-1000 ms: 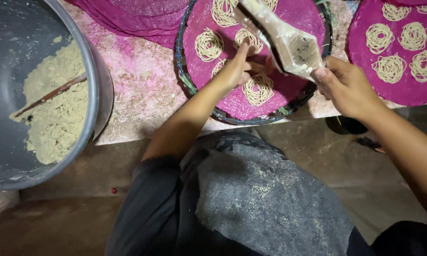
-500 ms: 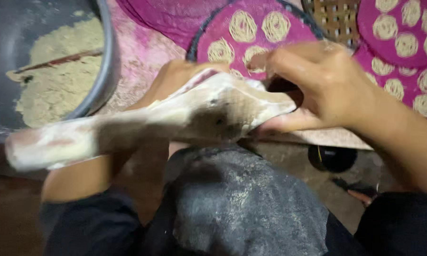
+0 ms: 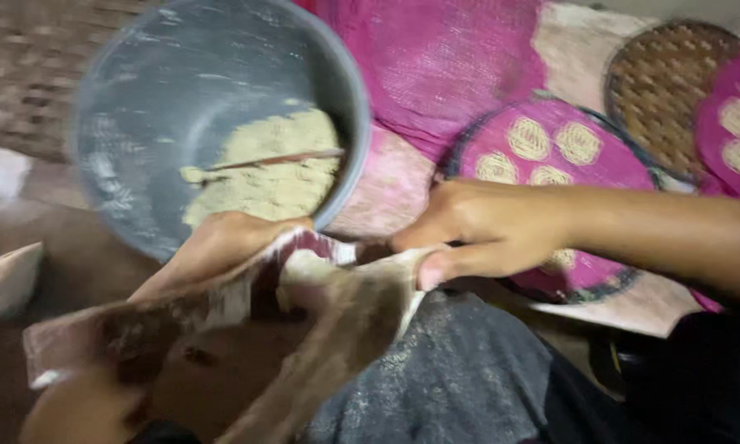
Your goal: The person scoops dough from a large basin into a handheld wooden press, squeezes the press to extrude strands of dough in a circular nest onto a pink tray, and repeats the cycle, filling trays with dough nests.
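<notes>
Head view: the left hand [image 3: 222,247] and right hand [image 3: 477,234] each pinch one edge of a dough-smeared piping bag [image 3: 337,321], holding its mouth wide between them over the lap. Just behind the left hand stands a grey bucket [image 3: 140,90] of pale dough [image 3: 263,177]. Beyond the right hand lies a pink round mat [image 3: 608,164] with noodle coils.

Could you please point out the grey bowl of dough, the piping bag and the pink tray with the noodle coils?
grey bowl [image 3: 164,99]: head view, bare inner wall.
piping bag [image 3: 345,304]: head view, opened top.
pink tray [image 3: 608,168]: head view, bare mat.
</notes>
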{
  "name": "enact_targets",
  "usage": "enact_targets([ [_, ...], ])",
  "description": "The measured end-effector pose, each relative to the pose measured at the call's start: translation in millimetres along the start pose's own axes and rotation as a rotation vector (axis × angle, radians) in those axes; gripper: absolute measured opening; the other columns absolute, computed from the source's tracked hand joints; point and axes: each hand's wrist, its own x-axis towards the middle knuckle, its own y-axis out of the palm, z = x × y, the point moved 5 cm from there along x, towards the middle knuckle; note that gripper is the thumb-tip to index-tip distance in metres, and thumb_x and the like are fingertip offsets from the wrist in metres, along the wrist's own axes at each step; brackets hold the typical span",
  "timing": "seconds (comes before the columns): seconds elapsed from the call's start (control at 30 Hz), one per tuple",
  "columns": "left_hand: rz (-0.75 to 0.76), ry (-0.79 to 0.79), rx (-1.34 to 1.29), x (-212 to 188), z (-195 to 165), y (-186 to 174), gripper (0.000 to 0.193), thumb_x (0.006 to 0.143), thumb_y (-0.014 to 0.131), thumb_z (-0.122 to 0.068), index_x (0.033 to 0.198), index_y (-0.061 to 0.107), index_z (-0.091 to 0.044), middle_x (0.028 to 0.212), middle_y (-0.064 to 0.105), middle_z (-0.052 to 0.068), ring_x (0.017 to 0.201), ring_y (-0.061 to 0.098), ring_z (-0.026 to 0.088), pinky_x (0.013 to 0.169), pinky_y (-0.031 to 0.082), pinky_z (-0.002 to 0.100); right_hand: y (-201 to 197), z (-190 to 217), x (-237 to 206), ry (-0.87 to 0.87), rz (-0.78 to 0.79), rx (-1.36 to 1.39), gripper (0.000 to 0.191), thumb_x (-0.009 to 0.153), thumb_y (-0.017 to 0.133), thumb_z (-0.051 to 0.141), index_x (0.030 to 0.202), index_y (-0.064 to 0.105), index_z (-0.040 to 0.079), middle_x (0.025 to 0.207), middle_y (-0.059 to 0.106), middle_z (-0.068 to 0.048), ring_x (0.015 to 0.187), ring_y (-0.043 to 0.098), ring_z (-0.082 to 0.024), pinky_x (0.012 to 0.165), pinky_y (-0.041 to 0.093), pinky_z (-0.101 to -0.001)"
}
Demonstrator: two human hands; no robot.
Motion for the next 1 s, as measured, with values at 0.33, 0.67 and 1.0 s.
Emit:
enact_targets([
  [0.33,0.093,0.178,-0.523,-6.7,202.6,-98.7,0.037,0.093,0.063,-0.013,0.124,0.068,0.004,0.117,0.075,0.013,0.111,0.07,0.023,0.099,0.055,0.038,-52.0,-59.8,98.4,-0.176,-0.172,-1.466,0.032,0.082,0.079,0.025,0.112,0.077,0.015,0.082,0.068,-0.003,0.078,0.07,-0.021,0.064,0.054,-0.0366],
  [0.67,-0.751,0.502,-0.42,6.4,200.5,-105.9,0.013,0.093,0.07,-0.006,0.102,0.068,0.003,0.093,0.071,0.007,0.088,0.068,0.016,0.081,0.056,0.033,-49.5,-83.0,185.3,0.011,-0.678,-0.621,0.044,0.091,0.074,0.011,0.134,0.065,0.008,0.127,0.063,-0.016,0.114,0.066,-0.028,0.097,0.057,-0.0395],
  [1.0,-1.458,0.566,-0.006,-36.9,207.5,-154.6,0.03,0.086,0.082,-0.005,0.113,0.067,-0.002,0.111,0.071,0.011,0.111,0.068,0.024,0.11,0.05,0.039,11.0,-310.0,224.9,0.7,0.004,-0.938,0.031,0.088,0.06,0.02,0.115,0.067,0.006,0.11,0.071,-0.021,0.099,0.071,-0.04,0.079,0.058,-0.0515],
])
